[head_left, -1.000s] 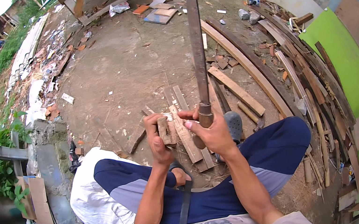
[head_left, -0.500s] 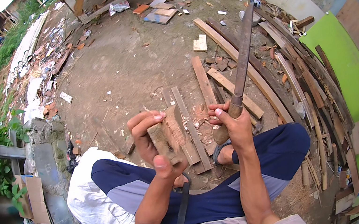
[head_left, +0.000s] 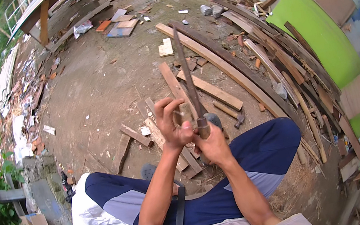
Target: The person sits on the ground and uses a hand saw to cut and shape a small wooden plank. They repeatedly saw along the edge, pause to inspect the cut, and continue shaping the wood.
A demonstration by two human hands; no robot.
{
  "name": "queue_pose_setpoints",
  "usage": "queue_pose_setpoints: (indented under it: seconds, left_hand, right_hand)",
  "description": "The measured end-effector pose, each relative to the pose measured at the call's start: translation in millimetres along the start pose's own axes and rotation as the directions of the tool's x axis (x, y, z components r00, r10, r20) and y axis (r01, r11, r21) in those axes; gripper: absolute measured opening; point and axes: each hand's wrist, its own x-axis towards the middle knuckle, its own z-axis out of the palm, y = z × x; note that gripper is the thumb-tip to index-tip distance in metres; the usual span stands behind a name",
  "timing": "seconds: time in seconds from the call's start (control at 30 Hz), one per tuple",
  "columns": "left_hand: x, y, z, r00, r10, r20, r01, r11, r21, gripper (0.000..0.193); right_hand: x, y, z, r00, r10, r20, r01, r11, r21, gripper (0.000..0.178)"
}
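Observation:
My right hand (head_left: 214, 145) is closed round the wooden handle (head_left: 203, 129) of a machete. Its long dark blade (head_left: 187, 73) points away from me and shows almost edge-on. Right beside the handle, my left hand (head_left: 173, 125) has its fingers curled and its thumb close to the right hand. What lies inside the left hand's curl is mostly hidden. Beneath both hands, narrow wooden strips (head_left: 190, 161) lie on the ground between my feet.
A hammer (head_left: 230, 112) lies by my right foot. Short boards (head_left: 212, 89) and a long beam (head_left: 225, 69) stretch beyond it. Scrap timber (head_left: 269, 45) is heaped on the right beside a green panel (head_left: 320, 41). Two offcuts (head_left: 128, 142) lie left of my hands.
My right hand has moved left and down, and the machete has turned from a rightward slant to nearly upright. The wood block in my left hand no longer shows clearly. The view has shifted right.

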Motion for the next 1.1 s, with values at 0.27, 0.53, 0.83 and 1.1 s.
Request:
queue_pose_setpoints:
  seconds: [0.27,0.53,0.83,1.1]
  left_hand:
    - [-1.7,-8.6,-3.6,0.979,-0.202,0.044,0.2,0.875,-0.44,0.063]
    - [22.9,13.2,-4.3,0.979,-0.154,-0.137,0.079,0.894,-0.441,0.059]
    - [-29.3,-57.8,2.0,0.993,-0.106,-0.041,0.095,0.971,-0.22,0.052]
    - [-29.6,-44.5,-17.2,0.975,-0.192,-0.113,0.179,0.977,-0.114,0.052]
  right_hand:
    - [8.7,9.8,24.9,0.963,-0.251,-0.096,0.262,0.956,0.134,0.014]
    - [21.0,-12.9,18.9,0.965,-0.261,-0.035,0.262,0.936,0.235,0.018]
    - [38.1,20.8,15.2,0.987,-0.156,0.025,0.157,0.957,-0.243,0.031]
    - [-1.9,16.5,16.7,0.996,-0.087,0.027,0.089,0.994,-0.069,0.038]
